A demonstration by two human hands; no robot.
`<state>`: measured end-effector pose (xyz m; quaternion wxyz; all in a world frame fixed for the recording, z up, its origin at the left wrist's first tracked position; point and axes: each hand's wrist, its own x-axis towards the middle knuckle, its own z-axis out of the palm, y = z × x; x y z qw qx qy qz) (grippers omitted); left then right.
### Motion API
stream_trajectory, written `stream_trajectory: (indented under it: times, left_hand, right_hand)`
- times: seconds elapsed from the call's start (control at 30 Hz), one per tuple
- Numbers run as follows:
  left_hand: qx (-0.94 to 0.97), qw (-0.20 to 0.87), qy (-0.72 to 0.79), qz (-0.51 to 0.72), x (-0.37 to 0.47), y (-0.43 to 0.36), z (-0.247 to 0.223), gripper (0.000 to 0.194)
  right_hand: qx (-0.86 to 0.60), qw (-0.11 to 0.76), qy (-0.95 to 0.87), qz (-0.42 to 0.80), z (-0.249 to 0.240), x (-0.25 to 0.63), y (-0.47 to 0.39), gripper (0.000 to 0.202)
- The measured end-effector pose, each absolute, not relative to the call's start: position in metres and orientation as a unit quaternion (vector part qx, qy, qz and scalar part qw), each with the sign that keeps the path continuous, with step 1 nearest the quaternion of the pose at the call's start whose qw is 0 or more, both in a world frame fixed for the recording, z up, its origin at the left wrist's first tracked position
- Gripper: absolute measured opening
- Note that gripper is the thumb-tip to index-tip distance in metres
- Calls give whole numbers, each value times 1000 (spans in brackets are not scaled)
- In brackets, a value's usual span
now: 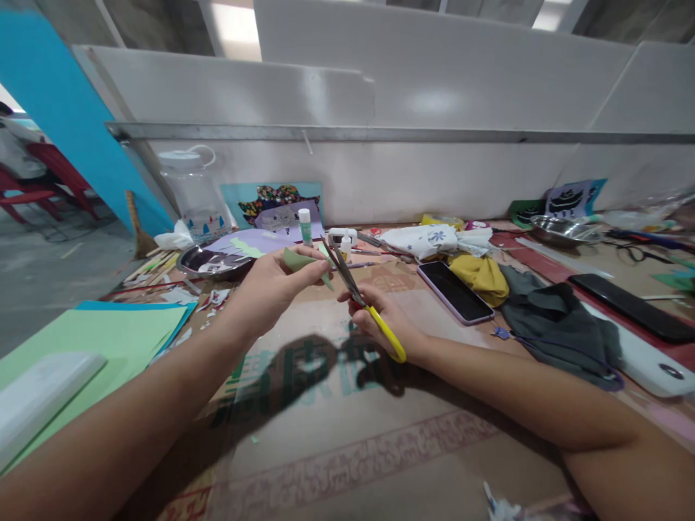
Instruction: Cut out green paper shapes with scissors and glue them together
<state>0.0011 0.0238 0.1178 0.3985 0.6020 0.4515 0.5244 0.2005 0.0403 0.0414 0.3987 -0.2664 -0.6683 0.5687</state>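
My left hand (pixel 282 282) pinches a small piece of green paper (pixel 297 260) between thumb and fingers. In my right hand (pixel 383 318) is a pair of scissors (pixel 388 334) with yellow handles, its metal blades tilted up and to the left beside the paper. Whether the blades touch the paper I cannot tell. Both hands are above a cardboard sheet (pixel 304 449) printed with green characters and a red band. Behind them stand a glue stick (pixel 305 228) and a small white bottle (pixel 346 246).
At left lie sheets of green paper (pixel 135 333) with a white object (pixel 48 398) on top. A metal dish (pixel 187 269) and a clear jug (pixel 190 192) stand behind. To the right are a phone (pixel 455 291), yellow cloth (pixel 481 278) and dark cloth (pixel 554 318). A white partition (pixel 461 174) backs the table.
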Motion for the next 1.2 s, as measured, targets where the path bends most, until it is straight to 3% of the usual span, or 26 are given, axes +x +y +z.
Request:
stream_trajectory:
  times: [0.87,1.2]
  left_hand:
    - [646,305,482,508,-15,28,118,38]
    - [659,278,508,479,-20,26,120,48]
  right_hand:
    - [-263,378,-687,562,40,201,45,61]
    - [-270,373,-698,549,40,201,46,49]
